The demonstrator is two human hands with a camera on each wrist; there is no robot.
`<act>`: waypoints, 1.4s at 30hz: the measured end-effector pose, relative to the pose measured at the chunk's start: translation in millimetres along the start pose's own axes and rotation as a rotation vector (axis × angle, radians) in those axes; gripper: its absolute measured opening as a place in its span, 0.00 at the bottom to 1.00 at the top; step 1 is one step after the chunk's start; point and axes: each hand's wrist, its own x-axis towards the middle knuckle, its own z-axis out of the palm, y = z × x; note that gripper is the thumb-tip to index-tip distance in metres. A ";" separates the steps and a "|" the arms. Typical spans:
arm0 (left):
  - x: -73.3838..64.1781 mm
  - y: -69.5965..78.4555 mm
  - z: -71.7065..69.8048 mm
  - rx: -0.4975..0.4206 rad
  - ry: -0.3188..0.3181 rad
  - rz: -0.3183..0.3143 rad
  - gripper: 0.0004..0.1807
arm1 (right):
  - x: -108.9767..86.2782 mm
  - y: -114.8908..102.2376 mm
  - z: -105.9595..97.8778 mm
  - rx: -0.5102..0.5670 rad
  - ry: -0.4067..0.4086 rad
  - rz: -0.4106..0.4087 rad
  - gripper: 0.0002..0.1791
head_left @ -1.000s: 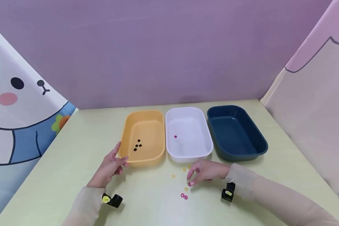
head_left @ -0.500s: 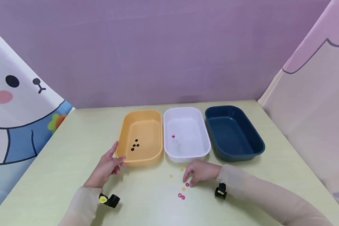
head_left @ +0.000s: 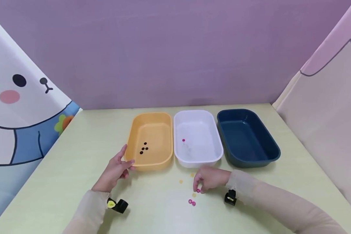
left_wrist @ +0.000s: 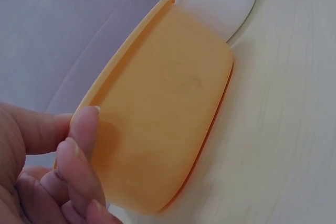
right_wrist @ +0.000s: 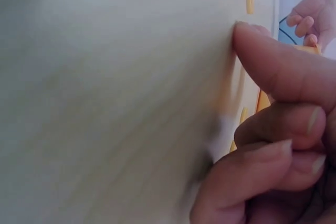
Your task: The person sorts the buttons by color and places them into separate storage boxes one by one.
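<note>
My left hand (head_left: 114, 170) grips the near-left corner of the orange tray (head_left: 161, 164), its thumb over the rim. In the left wrist view, fingers lie against the tray's wall (left_wrist: 163, 98). Several small black discs (head_left: 143, 149) lie in that tray. My right hand (head_left: 212, 178) is low over the table before the white tray (head_left: 198, 162). Its thumb and index finger pinch a small magenta disc (head_left: 198, 190) at the tabletop. That disc is hidden in the right wrist view, where the other fingers (right_wrist: 283, 124) are curled.
Two more magenta pieces (head_left: 192, 202) and several yellow discs (head_left: 181, 181) lie around the right hand. One magenta disc (head_left: 183, 140) is in the white tray. A dark blue tray (head_left: 248, 159) stands to its right. A purple backdrop (head_left: 175, 65) rises behind the table.
My right thumb and index finger have come down around the magenta disc, which stays in place. The left hand keeps its hold on the orange tray. The head view has shifted slightly.
</note>
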 end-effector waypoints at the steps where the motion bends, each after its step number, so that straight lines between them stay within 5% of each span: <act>1: 0.0 0.2 -0.1 0.003 -0.003 0.003 0.43 | -0.6 -0.1 -0.1 -0.006 0.002 -0.004 0.13; 23: -1.7 0.9 -0.8 0.002 -0.005 0.010 0.43 | -8.2 -0.5 2.7 -0.068 0.021 -0.046 0.11; 42: 0.0 3.3 0.4 0.008 0.003 -0.016 0.43 | -11.0 4.8 -1.6 -0.145 0.027 0.012 0.12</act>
